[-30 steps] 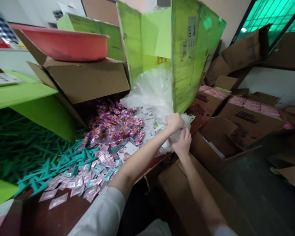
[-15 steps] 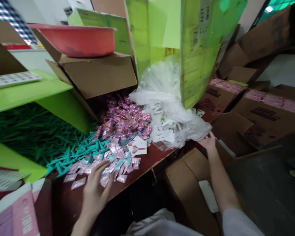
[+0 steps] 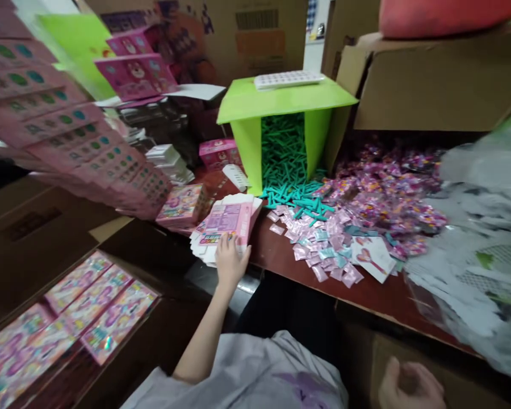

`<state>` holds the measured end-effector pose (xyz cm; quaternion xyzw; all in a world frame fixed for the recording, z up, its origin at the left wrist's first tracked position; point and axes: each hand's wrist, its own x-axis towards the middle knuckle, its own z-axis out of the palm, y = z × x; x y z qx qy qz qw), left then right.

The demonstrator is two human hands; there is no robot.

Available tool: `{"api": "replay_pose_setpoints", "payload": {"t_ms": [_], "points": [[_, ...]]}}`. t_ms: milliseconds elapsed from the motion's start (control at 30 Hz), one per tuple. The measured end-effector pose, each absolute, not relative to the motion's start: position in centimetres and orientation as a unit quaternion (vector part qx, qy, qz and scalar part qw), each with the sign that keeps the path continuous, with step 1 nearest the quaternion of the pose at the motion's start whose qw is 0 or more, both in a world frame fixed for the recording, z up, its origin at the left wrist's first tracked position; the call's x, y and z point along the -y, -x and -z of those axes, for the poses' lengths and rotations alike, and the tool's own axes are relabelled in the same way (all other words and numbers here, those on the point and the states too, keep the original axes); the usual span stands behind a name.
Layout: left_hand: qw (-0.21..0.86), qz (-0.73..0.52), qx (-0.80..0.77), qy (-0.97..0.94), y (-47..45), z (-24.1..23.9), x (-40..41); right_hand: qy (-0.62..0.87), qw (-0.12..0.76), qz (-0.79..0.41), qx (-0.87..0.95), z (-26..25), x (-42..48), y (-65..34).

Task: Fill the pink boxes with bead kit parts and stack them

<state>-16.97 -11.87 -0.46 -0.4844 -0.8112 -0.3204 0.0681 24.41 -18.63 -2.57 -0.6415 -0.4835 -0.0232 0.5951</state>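
My left hand rests its fingers on the near edge of a stack of flat folded pink-and-white cartons, thumb spread to the right. My right hand is low at the right, off the table, blurred, with its fingers loosely curled, thumb apart and nothing visible in it. Between the hands, small pink and light-blue sachets lie on the dark red table. A white card with a pink picture lies among them. Teal plastic sticks spill out of a lime-green box behind.
Shiny purple-pink packets are heaped under a cardboard box bearing a red basin. A clear plastic bag with white pieces bulges at the right. Finished-looking printed boxes fill a carton at the left, beside tall stacked pink boxes.
The view has swung to the left. My left hand has moved from the sachets to the carton stack. My right hand has left the plastic bag and is lower, near the body.
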Motion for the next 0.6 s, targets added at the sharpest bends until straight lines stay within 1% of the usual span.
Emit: {"api": "replay_pose_setpoints", "payload": {"t_ms": [67, 133, 200, 233, 267, 333, 367, 400, 433, 467, 533, 600], "points": [[0.058, 0.282, 0.825, 0.486, 17.2, 0.7, 11.5, 0.59, 0.582, 0.081, 0.553, 2.7, 17.6, -25.6], [0.049, 0.28, 0.816, 0.503, 17.8, 0.6, 11.6, 0.579, 0.599, 0.08, 0.548, 1.7, 15.9, -25.7], [0.076, 0.335, 0.792, 0.504, 18.2, 0.3, 12.2, 0.593, 0.625, 0.051, 0.505, 0.0, 14.2, -23.3], [0.108, 0.375, 0.775, 0.498, 18.2, 0.3, 12.7, 0.599, 0.622, 0.016, 0.503, -1.0, 13.5, -21.0], [0.143, 0.412, 0.751, 0.495, 17.9, 0.2, 13.4, 0.599, 0.603, -0.055, 0.524, -2.0, 12.8, -18.1], [0.206, 0.464, 0.687, 0.519, 16.7, 0.1, 14.9, 0.558, 0.545, -0.274, 0.563, -4.0, 11.7, -11.4], [0.219, 0.473, 0.65, 0.553, 15.7, 0.0, 15.7, 0.496, 0.511, -0.408, 0.571, -4.9, 11.2, -8.0], [0.215, 0.476, 0.613, 0.593, 14.8, -0.1, 16.5, 0.423, 0.477, -0.515, 0.573, -5.8, 10.8, -5.0], [0.195, 0.474, 0.575, 0.638, 13.8, -0.2, 17.2, 0.368, 0.464, -0.572, 0.567, -6.6, 10.4, -2.6], [0.164, 0.47, 0.535, 0.683, 13.1, -0.5, 17.8, 0.354, 0.473, -0.586, 0.555, -7.2, 10.1, -0.9], [0.093, 0.488, 0.48, 0.723, 12.5, -1.1, 18.3, 0.388, 0.505, -0.558, 0.532, -8.0, 9.8, 0.4], [0.036, 0.566, 0.501, 0.653, 12.8, -1.8, 17.6, 0.446, 0.53, -0.507, 0.512, -8.0, 10.1, -0.5]]}}
